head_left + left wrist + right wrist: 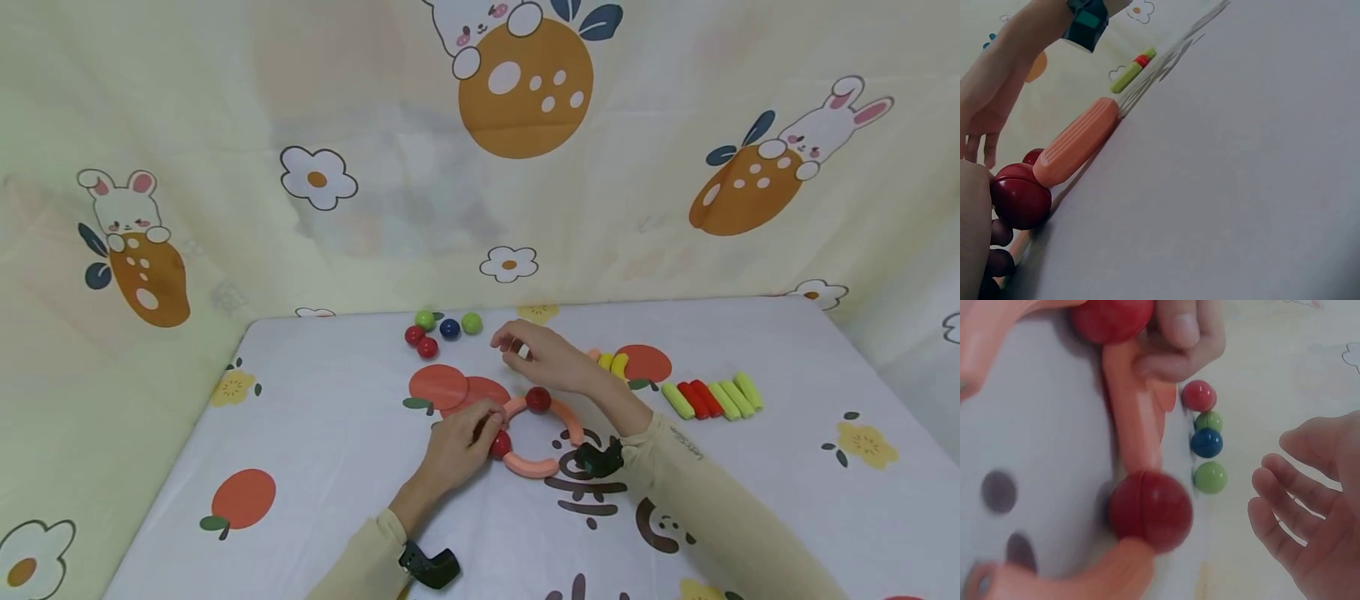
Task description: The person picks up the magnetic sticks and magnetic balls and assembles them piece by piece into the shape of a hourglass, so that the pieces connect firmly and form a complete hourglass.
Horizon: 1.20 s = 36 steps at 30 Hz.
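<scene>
Two red balls and three curved orange rods form a partial ring on the table. My left hand (459,446) is at its left side, fingers curled round the left curved orange rod (1134,415) beside the near red ball (500,445). The far red ball (538,399) joins that rod to the right curved rod (568,421). A third curved rod (531,467) runs from the near ball along the front, its other end free. My right hand (551,354) hovers beyond the ring with loosely bent fingers and nothing in them, as the right wrist view (1310,512) shows.
Beyond the ring at the back lie several loose balls: red (427,347), blue (450,329) and green (472,323). Straight green and red rods (711,398) lie in a row on the right. Yellow curved pieces (618,364) sit partly behind my right forearm. A patterned cloth covers the table (322,500).
</scene>
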{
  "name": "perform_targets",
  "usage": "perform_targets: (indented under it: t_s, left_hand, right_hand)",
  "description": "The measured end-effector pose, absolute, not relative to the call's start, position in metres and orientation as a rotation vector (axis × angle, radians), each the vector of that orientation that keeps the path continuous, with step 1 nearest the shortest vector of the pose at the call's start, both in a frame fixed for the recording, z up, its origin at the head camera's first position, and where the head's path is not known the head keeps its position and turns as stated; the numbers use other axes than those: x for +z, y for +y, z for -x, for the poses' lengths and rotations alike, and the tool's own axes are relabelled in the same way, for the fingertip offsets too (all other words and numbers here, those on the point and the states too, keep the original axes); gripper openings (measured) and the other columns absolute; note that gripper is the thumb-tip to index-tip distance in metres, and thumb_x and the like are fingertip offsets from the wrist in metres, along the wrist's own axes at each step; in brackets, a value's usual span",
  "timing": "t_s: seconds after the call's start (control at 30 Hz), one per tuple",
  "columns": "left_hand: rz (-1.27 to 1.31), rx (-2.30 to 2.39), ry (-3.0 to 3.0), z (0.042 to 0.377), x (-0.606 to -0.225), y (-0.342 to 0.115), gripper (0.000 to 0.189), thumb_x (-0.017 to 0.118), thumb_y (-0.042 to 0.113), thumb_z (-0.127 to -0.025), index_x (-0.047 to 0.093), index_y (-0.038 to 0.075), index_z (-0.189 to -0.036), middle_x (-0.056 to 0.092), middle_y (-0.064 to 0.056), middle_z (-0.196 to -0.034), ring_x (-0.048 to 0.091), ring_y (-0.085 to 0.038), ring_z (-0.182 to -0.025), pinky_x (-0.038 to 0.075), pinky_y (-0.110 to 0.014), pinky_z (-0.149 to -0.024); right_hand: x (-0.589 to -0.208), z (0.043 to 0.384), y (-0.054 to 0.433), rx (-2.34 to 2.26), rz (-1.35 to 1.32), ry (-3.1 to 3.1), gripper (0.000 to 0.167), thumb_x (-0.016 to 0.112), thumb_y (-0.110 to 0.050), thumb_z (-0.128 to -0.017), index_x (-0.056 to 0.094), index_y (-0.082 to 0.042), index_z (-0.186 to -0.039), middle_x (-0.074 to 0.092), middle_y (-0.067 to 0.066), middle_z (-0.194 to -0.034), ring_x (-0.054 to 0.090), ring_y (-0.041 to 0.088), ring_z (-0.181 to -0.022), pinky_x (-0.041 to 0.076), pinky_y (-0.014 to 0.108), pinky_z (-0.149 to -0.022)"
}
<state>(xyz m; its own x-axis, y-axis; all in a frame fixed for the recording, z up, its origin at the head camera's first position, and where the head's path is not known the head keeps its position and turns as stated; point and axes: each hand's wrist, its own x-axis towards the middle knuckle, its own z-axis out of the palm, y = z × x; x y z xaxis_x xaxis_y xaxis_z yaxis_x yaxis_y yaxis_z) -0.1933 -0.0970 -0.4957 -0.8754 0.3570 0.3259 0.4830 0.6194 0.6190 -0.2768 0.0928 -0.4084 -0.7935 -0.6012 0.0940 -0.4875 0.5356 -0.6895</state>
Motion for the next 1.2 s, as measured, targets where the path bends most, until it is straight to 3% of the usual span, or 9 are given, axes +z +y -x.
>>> perform_targets:
  t_s: [0.27, 0.6, 0.8, 1.07, 1.2]
  left_hand:
    - [0.703, -1.105, -2.665, 0.193, -0.494, -0.103, 0.012, 0.050, 0.029, -0.097, 0.061, 0.024, -0.100, 0.058, 0.014, -0.077, 0.048, -0.001, -0.066, 0.039, -0.016, -0.057]
    - [0.685, -1.083, -2.670, 0.194, -0.492, -0.105, 0.010, 0.053, 0.026, -0.096, 0.061, 0.024, -0.102, 0.058, 0.014, -0.077, 0.048, -0.001, -0.066, 0.039, -0.016, -0.056]
    - [0.720, -1.080, -2.648, 0.194, -0.492, -0.104, 0.011, 0.055, 0.027, -0.095, 0.062, 0.023, -0.101, 0.059, 0.013, -0.081, 0.049, -0.002, -0.070, 0.042, -0.016, -0.060]
    - [0.827, -1.083, -2.633, 0.194, -0.493, -0.106, 0.012, 0.059, 0.031, -0.089, 0.061, 0.025, -0.099, 0.054, 0.011, -0.084, 0.048, -0.002, -0.074, 0.042, -0.015, -0.064]
    - [0.928, -1.055, -2.596, 0.193, -0.493, -0.102, 0.016, 0.060, 0.037, -0.087, 0.062, 0.025, -0.097, 0.054, 0.012, -0.084, 0.047, 0.000, -0.072, 0.039, -0.011, -0.062]
  right_hand:
    - [-0.400, 0.284, 0.060, -1.074, 1.017, 2.591, 0.025, 0.053, -0.012, -0.094, 0.055, -0.008, -0.119, 0.059, 0.002, -0.115, 0.056, 0.017, -0.104, 0.051, 0.031, -0.082]
    - [-0.400, 0.293, 0.025, -0.773, 0.987, 2.593, 0.032, 0.053, -0.016, -0.095, 0.051, -0.014, -0.126, 0.053, 0.009, -0.127, 0.054, 0.022, -0.112, 0.049, 0.037, -0.094]
    - [-0.404, 0.300, 0.018, -0.653, 0.988, 2.594, 0.038, 0.052, -0.020, -0.095, 0.048, -0.015, -0.132, 0.049, 0.006, -0.134, 0.052, 0.020, -0.113, 0.046, 0.037, -0.099]
    - [-0.406, 0.309, 0.008, -0.463, 1.082, 2.547, 0.048, 0.050, -0.016, -0.095, 0.040, -0.019, -0.142, 0.035, 0.003, -0.150, 0.040, 0.020, -0.133, 0.038, 0.040, -0.108]
    - [-0.407, 0.312, 0.004, -0.359, 1.106, 2.545, 0.054, 0.048, -0.015, -0.096, 0.032, -0.020, -0.147, 0.024, 0.002, -0.156, 0.033, 0.021, -0.139, 0.039, 0.040, -0.107]
